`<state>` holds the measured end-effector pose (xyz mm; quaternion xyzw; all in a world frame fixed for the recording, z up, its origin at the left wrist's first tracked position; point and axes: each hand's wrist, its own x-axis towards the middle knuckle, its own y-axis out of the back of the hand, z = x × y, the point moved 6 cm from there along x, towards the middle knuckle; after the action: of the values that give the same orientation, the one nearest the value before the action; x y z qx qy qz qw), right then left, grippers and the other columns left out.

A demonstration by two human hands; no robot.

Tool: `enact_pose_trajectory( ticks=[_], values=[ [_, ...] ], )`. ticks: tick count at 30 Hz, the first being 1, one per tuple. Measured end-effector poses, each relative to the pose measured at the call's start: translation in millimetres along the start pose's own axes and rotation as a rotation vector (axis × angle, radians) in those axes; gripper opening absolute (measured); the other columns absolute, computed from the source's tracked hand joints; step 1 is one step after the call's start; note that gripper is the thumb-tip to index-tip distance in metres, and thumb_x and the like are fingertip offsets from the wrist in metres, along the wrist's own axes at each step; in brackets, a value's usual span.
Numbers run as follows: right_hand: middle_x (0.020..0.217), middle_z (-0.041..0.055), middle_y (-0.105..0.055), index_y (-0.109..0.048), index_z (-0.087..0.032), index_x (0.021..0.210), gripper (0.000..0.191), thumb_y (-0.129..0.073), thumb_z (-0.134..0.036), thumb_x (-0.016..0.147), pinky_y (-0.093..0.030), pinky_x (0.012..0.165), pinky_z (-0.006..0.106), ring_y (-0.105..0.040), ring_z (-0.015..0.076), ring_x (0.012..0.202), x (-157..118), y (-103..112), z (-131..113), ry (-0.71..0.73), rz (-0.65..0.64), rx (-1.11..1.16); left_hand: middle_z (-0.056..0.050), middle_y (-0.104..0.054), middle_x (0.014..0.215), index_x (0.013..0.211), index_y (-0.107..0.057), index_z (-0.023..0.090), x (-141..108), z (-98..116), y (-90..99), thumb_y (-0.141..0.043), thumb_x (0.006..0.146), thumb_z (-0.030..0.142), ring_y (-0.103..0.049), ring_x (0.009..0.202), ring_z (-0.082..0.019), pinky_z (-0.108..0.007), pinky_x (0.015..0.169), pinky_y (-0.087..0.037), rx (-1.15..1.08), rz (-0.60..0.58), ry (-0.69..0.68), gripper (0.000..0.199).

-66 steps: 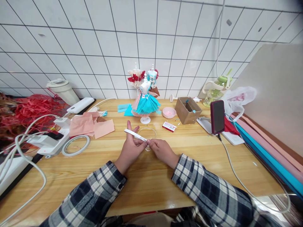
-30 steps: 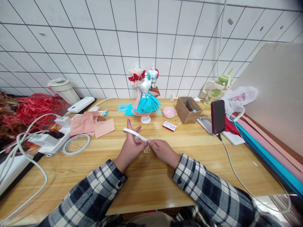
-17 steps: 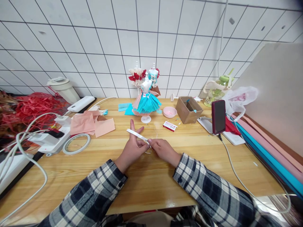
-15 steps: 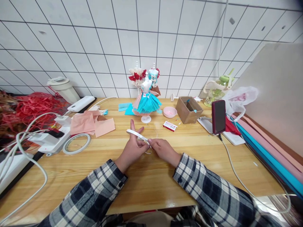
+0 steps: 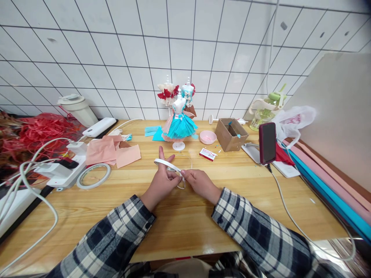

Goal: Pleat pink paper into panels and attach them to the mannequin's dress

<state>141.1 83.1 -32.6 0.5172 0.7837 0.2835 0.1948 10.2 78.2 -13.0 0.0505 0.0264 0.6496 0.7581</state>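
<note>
White band (image 5: 168,164), ring-like, at the fingers of both hands, held up over the bench (image 5: 185,227). It slants across the front of the raised index finger of the left hand (image 5: 162,181) and runs down to the meeting fingertips. Whether that finger passes through the ring: cannot tell.

Left fingers: index and one neighbour up and spread, thumb drawn in against the rest, steadying the band. Right hand (image 5: 201,185): thumb and forefinger pinched tight on the band's near end, touching or almost touching the left thumb. Thin pale strip (image 5: 182,188) loops just below the fingertips.

Beyond the fingers, straight ahead: dress form (image 5: 180,125) in turquoise and peach, upright on a round white foot; two more figures close behind it. Ahead and right of the fingers, fairly near: small red-and-white box (image 5: 207,155); past it, pink bowl (image 5: 208,142), then open cardboard box (image 5: 228,143). Farther right: phone (image 5: 267,143), propped upright.

Left of the fingers: peach sheets (image 5: 128,156); nearer the sleeve side, larger pale ring (image 5: 92,186), flat, beside power strip (image 5: 64,179).
</note>
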Motion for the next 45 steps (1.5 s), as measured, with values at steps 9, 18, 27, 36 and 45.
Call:
enact_pose_trajectory(
  ticks=[9, 18, 27, 36, 45],
  values=[
    [0.069, 0.0028, -0.063, -0.064, -0.018, 0.074, 0.057, -0.025, -0.053, 0.097, -0.033, 0.059, 0.023, -0.050, 0.0142, 0.063, -1, 3, 0, -0.003, 0.027, -0.010, -0.011, -0.043, 0.138, 0.149, -0.002, 0.038, 2, 4, 7.5, -0.071, 0.072, 0.020, -0.060, 0.072, -0.007, -0.025, 0.070, -0.053, -0.038, 0.077, -0.053, 0.106],
    [0.070, 0.0023, -0.063, -0.063, -0.018, 0.075, 0.056, -0.025, -0.052, 0.097, -0.032, 0.059, 0.023, -0.050, 0.0136, 0.064, 0, 1, -1, 0.004, 0.011, -0.026, -0.010, -0.046, 0.132, 0.149, -0.010, 0.034, 6, -6, 9.6, -0.073, 0.070, 0.024, -0.062, 0.073, -0.008, -0.028, 0.072, -0.054, -0.151, 0.112, -0.061, 0.101],
    [0.076, 0.0043, -0.067, -0.066, -0.019, 0.079, 0.056, -0.025, -0.052, 0.098, -0.034, 0.061, 0.023, -0.054, 0.0146, 0.069, 0, -2, 3, 0.004, 0.009, -0.022, -0.011, -0.043, 0.135, 0.149, 0.000, 0.037, 4, 0, 8.1, -0.073, 0.070, 0.020, -0.061, 0.070, -0.006, -0.025, 0.069, -0.053, -0.125, 0.086, -0.041, 0.109],
    [0.076, 0.0046, -0.067, -0.065, -0.018, 0.080, 0.056, -0.025, -0.053, 0.097, -0.036, 0.063, 0.024, -0.055, 0.0151, 0.070, 0, 0, 2, 0.001, 0.007, -0.005, -0.016, -0.041, 0.143, 0.147, 0.012, 0.041, 1, 3, 7.1, -0.076, 0.070, 0.021, -0.067, 0.073, -0.010, -0.028, 0.070, -0.056, -0.092, 0.088, -0.050, 0.119],
    [0.067, 0.0018, -0.061, -0.061, -0.018, 0.070, 0.052, -0.029, -0.050, 0.097, -0.029, 0.057, 0.023, -0.047, 0.0125, 0.062, -1, 6, 0, 0.004, 0.031, -0.038, -0.017, -0.033, 0.148, 0.147, 0.011, 0.041, 3, 8, 12.5, -0.074, 0.069, 0.017, -0.066, 0.070, -0.008, -0.028, 0.069, -0.057, -0.097, 0.101, -0.040, 0.118]
  ],
)
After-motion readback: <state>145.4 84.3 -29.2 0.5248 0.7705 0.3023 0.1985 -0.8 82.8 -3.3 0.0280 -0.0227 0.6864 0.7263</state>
